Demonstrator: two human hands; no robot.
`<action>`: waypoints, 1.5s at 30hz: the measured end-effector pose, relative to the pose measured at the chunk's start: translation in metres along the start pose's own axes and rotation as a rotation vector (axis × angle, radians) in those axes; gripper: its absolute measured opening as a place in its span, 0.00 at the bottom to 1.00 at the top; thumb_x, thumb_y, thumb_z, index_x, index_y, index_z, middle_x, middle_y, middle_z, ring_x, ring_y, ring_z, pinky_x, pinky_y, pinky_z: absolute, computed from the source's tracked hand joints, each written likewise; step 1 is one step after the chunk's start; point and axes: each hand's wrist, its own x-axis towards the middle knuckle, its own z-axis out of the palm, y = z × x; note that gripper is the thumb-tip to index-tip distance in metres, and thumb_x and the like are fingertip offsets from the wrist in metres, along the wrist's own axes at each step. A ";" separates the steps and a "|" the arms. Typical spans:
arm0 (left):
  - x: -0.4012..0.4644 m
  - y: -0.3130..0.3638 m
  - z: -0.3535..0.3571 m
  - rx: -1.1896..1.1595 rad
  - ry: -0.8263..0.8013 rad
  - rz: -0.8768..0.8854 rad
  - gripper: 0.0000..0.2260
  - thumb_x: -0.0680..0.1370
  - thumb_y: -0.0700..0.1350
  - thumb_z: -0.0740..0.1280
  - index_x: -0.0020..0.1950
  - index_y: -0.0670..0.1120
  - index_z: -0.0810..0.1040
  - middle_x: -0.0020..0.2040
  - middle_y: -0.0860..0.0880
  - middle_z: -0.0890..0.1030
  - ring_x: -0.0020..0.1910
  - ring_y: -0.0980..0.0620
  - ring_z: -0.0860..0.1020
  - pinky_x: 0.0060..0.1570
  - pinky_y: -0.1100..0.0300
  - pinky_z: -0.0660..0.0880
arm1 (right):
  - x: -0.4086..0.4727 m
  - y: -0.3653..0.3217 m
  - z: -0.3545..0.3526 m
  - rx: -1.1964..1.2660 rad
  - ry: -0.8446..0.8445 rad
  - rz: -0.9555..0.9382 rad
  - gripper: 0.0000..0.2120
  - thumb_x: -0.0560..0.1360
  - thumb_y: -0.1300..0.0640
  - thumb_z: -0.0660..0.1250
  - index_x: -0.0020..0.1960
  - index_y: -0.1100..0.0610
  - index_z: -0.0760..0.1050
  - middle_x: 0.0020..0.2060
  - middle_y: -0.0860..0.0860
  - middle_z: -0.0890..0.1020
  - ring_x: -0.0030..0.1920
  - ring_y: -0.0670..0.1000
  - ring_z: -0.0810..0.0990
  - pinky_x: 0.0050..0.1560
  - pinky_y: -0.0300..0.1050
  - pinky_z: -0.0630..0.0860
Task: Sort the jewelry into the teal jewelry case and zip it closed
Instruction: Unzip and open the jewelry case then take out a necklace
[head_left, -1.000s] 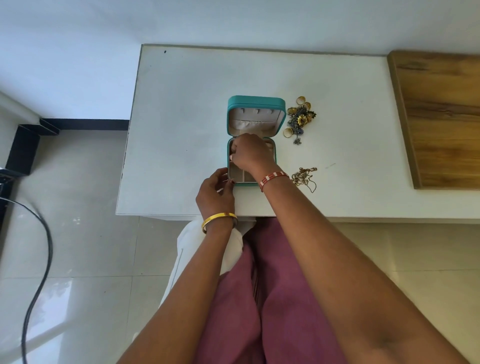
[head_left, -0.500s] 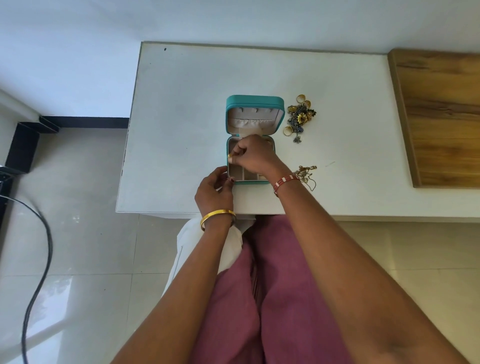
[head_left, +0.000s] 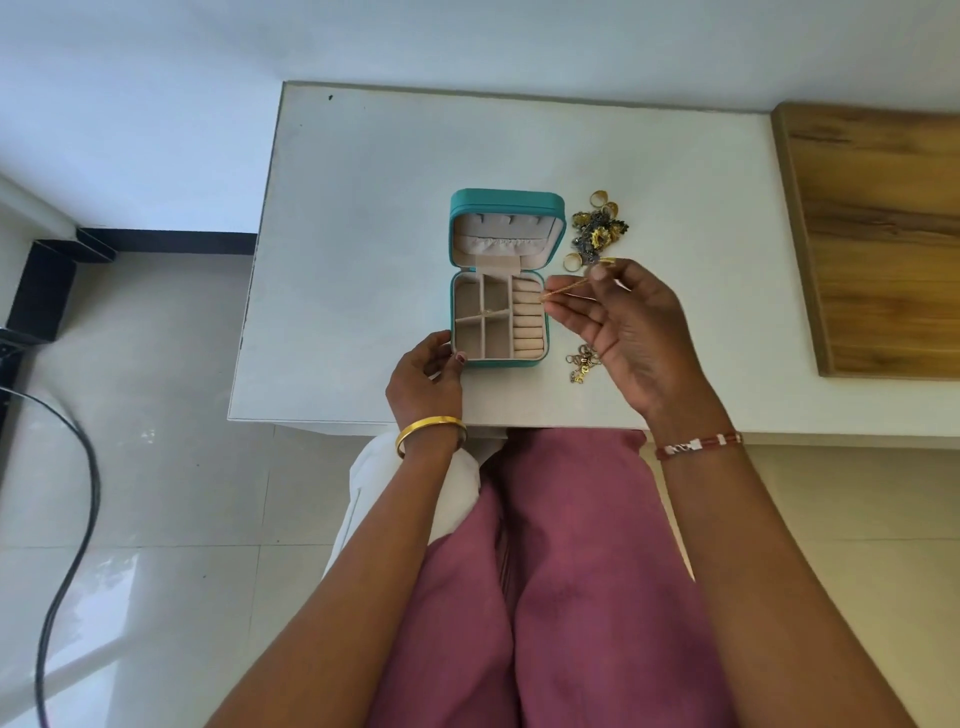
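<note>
Seen from the head camera, the teal jewelry case (head_left: 498, 322) lies open on the white table (head_left: 363, 208), its lid tipped back and its beige compartments exposed; a thin gold piece (head_left: 480, 315) lies across the dividers inside; the left hand (head_left: 423, 382) rests at the case's near left corner, fingers curled against its edge; the right hand (head_left: 623, 332) hovers just right of the case, thumb and fingertips pinching a thin gold chain (head_left: 566, 289); a heap of rings and flower-shaped pieces (head_left: 597, 228) sits right of the lid; a small tangle of chain (head_left: 582, 364) lies near the table's front edge, partly under the right hand.
</note>
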 end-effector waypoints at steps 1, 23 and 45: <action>0.000 0.000 0.000 0.005 0.001 0.002 0.13 0.73 0.38 0.68 0.58 0.42 0.79 0.52 0.44 0.82 0.46 0.55 0.77 0.48 0.76 0.68 | -0.003 -0.004 -0.005 0.028 0.024 -0.002 0.06 0.78 0.65 0.58 0.42 0.60 0.70 0.36 0.57 0.84 0.40 0.55 0.84 0.46 0.47 0.81; -0.006 0.006 0.000 0.064 0.013 0.005 0.14 0.74 0.39 0.68 0.59 0.43 0.78 0.55 0.45 0.82 0.48 0.55 0.76 0.60 0.57 0.74 | 0.006 0.030 -0.049 -0.213 0.356 0.029 0.04 0.76 0.68 0.62 0.46 0.63 0.75 0.38 0.57 0.80 0.38 0.52 0.81 0.42 0.41 0.81; -0.003 0.011 -0.009 0.171 -0.020 0.058 0.14 0.75 0.38 0.65 0.60 0.45 0.77 0.52 0.45 0.82 0.42 0.55 0.75 0.47 0.67 0.71 | 0.003 0.078 0.020 -1.282 0.272 -0.233 0.18 0.75 0.69 0.61 0.65 0.64 0.70 0.58 0.61 0.76 0.59 0.58 0.74 0.59 0.45 0.70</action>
